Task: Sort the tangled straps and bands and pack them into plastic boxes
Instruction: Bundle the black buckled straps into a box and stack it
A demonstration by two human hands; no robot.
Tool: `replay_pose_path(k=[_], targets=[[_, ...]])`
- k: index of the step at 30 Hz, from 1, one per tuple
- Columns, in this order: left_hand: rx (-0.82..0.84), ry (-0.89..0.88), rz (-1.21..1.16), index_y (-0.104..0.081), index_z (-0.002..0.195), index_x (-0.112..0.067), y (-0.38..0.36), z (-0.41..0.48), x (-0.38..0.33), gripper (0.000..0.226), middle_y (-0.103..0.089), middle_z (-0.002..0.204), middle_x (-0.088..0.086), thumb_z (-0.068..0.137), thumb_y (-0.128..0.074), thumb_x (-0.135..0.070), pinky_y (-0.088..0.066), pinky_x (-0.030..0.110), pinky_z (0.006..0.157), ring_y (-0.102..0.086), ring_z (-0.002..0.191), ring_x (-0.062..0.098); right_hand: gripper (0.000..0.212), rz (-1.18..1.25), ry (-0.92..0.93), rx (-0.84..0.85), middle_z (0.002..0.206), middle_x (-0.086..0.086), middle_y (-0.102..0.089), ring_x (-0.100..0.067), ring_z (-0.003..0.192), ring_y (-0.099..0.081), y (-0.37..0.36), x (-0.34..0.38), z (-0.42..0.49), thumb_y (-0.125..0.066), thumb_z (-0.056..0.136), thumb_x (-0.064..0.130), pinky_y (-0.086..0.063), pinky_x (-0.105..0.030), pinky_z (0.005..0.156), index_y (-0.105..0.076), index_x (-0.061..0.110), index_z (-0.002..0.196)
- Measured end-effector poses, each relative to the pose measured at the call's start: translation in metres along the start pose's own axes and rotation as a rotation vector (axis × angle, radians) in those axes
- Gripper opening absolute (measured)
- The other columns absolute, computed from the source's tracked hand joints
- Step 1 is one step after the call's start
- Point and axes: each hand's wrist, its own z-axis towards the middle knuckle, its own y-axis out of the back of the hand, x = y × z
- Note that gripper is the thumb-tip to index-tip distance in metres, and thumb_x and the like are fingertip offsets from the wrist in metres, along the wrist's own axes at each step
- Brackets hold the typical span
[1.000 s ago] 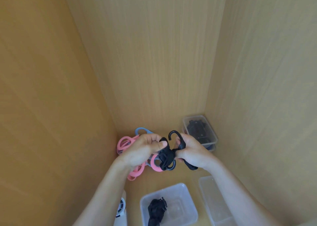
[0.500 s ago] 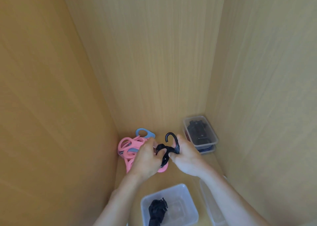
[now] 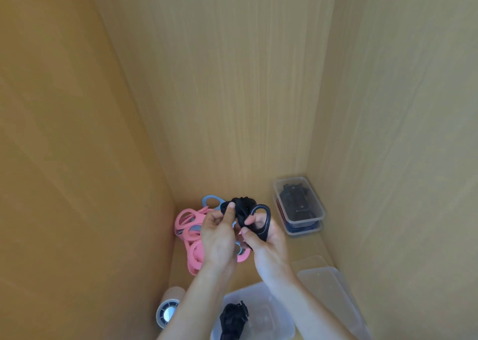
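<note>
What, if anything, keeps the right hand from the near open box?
Likely nothing, so yes: the open box lies lidless near the right hand, though it and the left hand grip the black strap bundle.

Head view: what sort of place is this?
Likely a wood-panelled cupboard or nook used for sorting: wood-grain walls on three sides, stacked clear boxes in the corner, pink bands and a black strap.

The open box [image 3: 271,321] and the black bundle [image 3: 232,319] inside it run off the bottom edge. Beyond the box, the left hand [image 3: 217,239] hides part of the pink bands [image 3: 190,226]. Beyond it rightward, the stacked boxes' [image 3: 300,205] dark contents are unclear.
</note>
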Motion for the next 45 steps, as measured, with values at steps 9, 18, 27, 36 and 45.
replay_pose_path(k=[9,18,27,36,45], targets=[[0.179,0.276,-0.393,-0.067,0.102,-0.003,0.01,0.003,-0.021,0.031,-0.073,0.087,0.013,0.106,-0.049,-0.027,-0.055,0.028,0.055,-0.067,0.065,0.021,0.017,0.57,-0.366,0.162,0.109,-0.025,-0.067,-0.032,0.088,-0.068,0.013,0.015,0.008,-0.059,0.084,-0.01,-0.056,-0.037,0.08,-0.062,0.006,0.088],[0.276,0.264,-0.377,-0.066,0.112,-0.004,0.021,0.007,-0.02,0.03,-0.069,0.108,0.015,0.105,-0.043,-0.023,-0.045,0.042,0.102,-0.063,0.097,0.027,0.022,0.515,-0.462,0.109,0.102,-0.024,-0.07,-0.04,0.098,-0.072,0.025,0.016,0.015,-0.057,0.089,-0.016,-0.062,-0.039,0.073,-0.061,0.004,0.082],[0.404,0.132,0.079,-0.06,0.099,-0.003,0.033,0.003,-0.021,0.018,-0.063,0.1,0.018,0.1,-0.043,-0.005,-0.044,0.04,0.083,-0.057,0.092,0.031,0.019,0.318,-0.226,0.033,0.101,-0.017,-0.072,-0.025,0.096,-0.073,0.051,0.036,0.031,-0.057,0.091,-0.013,-0.06,-0.032,0.077,-0.068,0.002,0.092],[0.308,-0.082,0.393,-0.05,0.097,0.003,0.024,-0.003,-0.02,0.019,-0.07,0.102,0.025,0.101,-0.059,-0.013,-0.06,0.053,0.084,-0.071,0.096,0.041,0.026,-0.319,0.094,-0.042,0.07,0.007,-0.068,-0.011,0.069,-0.068,0.052,0.046,0.033,-0.071,0.087,-0.008,-0.061,-0.033,0.075,-0.078,0.017,0.084],[-0.028,-0.216,0.345,-0.054,0.09,-0.007,0.012,-0.003,-0.01,0.017,-0.07,0.097,0.02,0.1,-0.061,-0.019,-0.051,0.062,0.09,-0.067,0.095,0.041,0.039,-0.417,0.325,-0.222,0.084,0.018,-0.075,-0.004,0.077,-0.073,0.013,0.019,0.007,-0.079,0.083,0.001,-0.057,-0.019,0.072,-0.073,0.04,0.083]])
